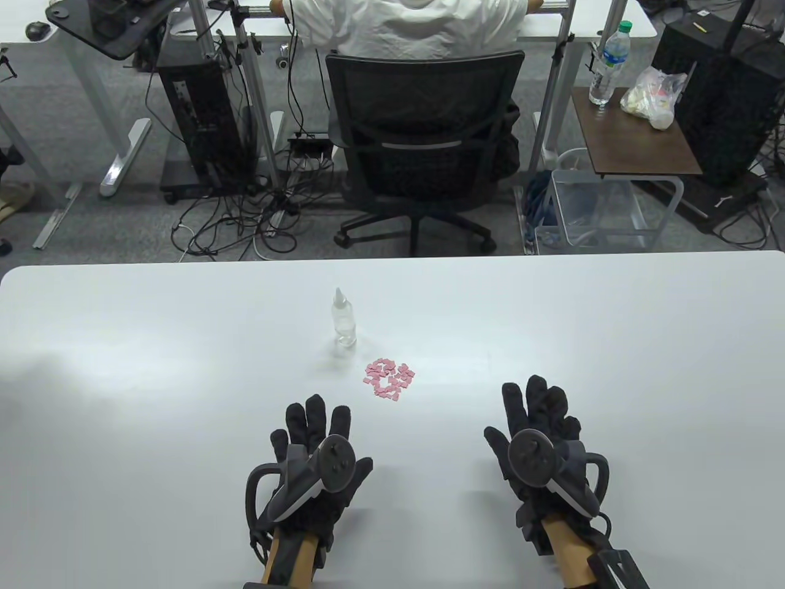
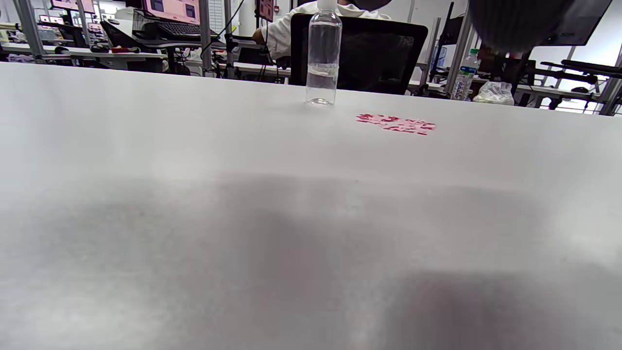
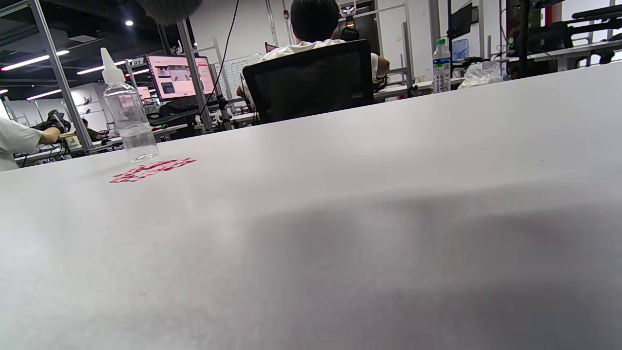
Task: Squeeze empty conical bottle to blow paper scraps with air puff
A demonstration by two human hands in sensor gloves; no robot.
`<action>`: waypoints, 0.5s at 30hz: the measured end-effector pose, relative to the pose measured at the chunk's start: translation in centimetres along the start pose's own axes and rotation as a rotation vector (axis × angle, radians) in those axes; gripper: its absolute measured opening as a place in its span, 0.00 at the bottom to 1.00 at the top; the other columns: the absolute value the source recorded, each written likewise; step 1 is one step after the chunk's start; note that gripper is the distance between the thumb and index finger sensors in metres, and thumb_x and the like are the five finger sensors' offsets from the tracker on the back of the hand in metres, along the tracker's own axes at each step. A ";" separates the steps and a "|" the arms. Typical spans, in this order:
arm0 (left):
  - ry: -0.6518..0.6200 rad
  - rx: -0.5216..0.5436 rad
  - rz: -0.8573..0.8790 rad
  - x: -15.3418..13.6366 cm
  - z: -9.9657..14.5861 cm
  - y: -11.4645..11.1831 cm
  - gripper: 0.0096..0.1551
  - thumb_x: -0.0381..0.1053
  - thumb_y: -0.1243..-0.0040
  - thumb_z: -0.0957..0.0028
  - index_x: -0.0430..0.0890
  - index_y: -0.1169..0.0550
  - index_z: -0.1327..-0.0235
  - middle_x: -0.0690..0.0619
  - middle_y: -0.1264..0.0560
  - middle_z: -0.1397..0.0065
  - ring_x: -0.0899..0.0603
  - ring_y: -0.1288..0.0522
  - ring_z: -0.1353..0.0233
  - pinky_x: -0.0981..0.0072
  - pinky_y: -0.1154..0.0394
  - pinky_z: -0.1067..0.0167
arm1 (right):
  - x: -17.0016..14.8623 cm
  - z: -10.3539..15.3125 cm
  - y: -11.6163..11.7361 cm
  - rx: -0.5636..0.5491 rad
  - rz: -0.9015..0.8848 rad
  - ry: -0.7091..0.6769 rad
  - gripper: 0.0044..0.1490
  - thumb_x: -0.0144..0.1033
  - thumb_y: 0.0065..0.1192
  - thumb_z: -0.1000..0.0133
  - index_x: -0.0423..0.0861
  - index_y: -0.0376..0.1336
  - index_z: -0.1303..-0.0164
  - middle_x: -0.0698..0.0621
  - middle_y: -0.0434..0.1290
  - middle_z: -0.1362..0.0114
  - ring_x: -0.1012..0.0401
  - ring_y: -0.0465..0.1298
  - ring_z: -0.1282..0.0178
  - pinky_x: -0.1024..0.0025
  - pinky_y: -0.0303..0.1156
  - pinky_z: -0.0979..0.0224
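A clear plastic bottle (image 1: 344, 321) with a white conical tip stands upright on the white table (image 1: 122, 368), also visible in the left wrist view as the bottle (image 2: 323, 58) and in the right wrist view as the bottle (image 3: 127, 114). Just right of and nearer than it lies a small heap of pink paper scraps (image 1: 390, 380) (image 2: 396, 123) (image 3: 151, 169). My left hand (image 1: 313, 429) lies flat on the table below the scraps, fingers straight, holding nothing. My right hand (image 1: 536, 408) rests flat further right, likewise holding nothing.
Beyond the table's far edge a person sits in a black office chair (image 1: 423, 141) with their back turned. A small brown side table (image 1: 631, 132) carries a water bottle (image 1: 607, 61) and a plastic bag. Cables and computer towers cover the floor behind.
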State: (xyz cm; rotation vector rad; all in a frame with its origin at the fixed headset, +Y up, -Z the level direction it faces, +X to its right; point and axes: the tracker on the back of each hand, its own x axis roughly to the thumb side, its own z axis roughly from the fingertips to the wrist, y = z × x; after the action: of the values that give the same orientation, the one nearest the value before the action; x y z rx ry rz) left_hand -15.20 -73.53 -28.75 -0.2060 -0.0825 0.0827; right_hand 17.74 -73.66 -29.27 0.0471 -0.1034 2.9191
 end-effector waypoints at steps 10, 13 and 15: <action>0.033 0.145 0.043 -0.5 0.0 -0.5 0.52 0.72 0.48 0.41 0.52 0.50 0.10 0.45 0.59 0.07 0.32 0.62 0.12 0.32 0.55 0.19 | -0.8 0.0 -0.4 -0.015 0.032 0.015 0.48 0.56 0.46 0.33 0.48 0.39 0.08 0.36 0.37 0.08 0.32 0.39 0.13 0.26 0.47 0.23; 0.052 0.217 0.103 -0.7 -0.2 -0.3 0.52 0.71 0.46 0.41 0.50 0.48 0.10 0.44 0.54 0.07 0.32 0.57 0.11 0.33 0.52 0.20 | -0.9 0.1 -0.7 -0.024 0.071 0.001 0.48 0.57 0.46 0.33 0.48 0.39 0.08 0.36 0.37 0.08 0.32 0.40 0.13 0.26 0.47 0.23; 0.094 0.265 0.126 -1.1 -0.8 0.1 0.52 0.69 0.42 0.41 0.49 0.46 0.11 0.42 0.51 0.08 0.32 0.53 0.11 0.34 0.50 0.19 | -0.8 0.2 -0.9 -0.033 0.064 -0.009 0.48 0.56 0.46 0.33 0.48 0.39 0.08 0.36 0.37 0.08 0.32 0.40 0.14 0.26 0.48 0.23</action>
State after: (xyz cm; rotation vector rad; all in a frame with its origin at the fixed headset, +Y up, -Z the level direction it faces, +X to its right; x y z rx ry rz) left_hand -16.23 -73.73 -29.67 0.0503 0.0354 0.2075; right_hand 18.74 -72.99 -29.08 0.0519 -0.1580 2.9808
